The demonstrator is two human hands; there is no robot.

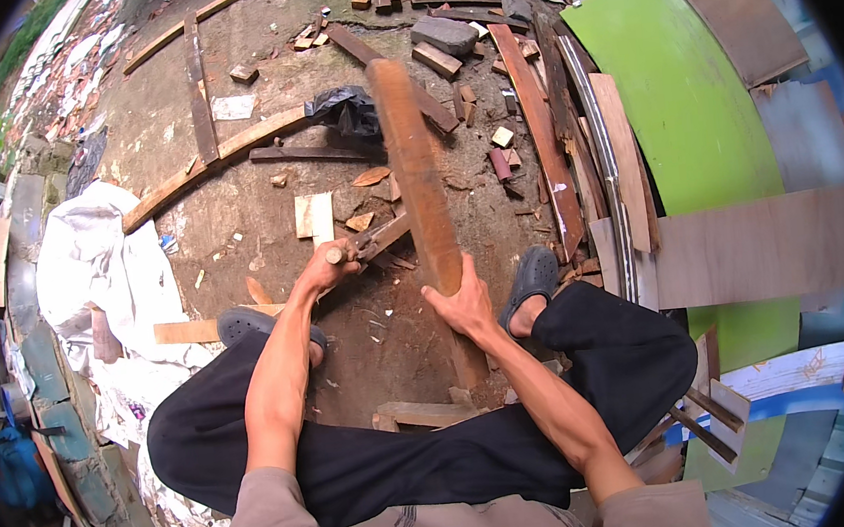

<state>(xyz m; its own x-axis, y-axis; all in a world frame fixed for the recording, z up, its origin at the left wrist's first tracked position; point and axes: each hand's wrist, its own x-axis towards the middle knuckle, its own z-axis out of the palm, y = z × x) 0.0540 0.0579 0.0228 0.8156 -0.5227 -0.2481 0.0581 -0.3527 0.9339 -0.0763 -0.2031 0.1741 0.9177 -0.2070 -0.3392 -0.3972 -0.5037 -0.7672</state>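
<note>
As the held plank [411, 164] leans left — its length points forward.

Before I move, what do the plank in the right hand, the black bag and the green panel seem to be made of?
Plank: wood, likely unvarnished; it has a mottled brown face, though blur hides fine grain.
Black bag: probably thin plastic; it looks crumpled, with shiny highlights.
Green panel: perhaps painted or laminated board; its face is flat and even, but the core doesn't show.
</note>
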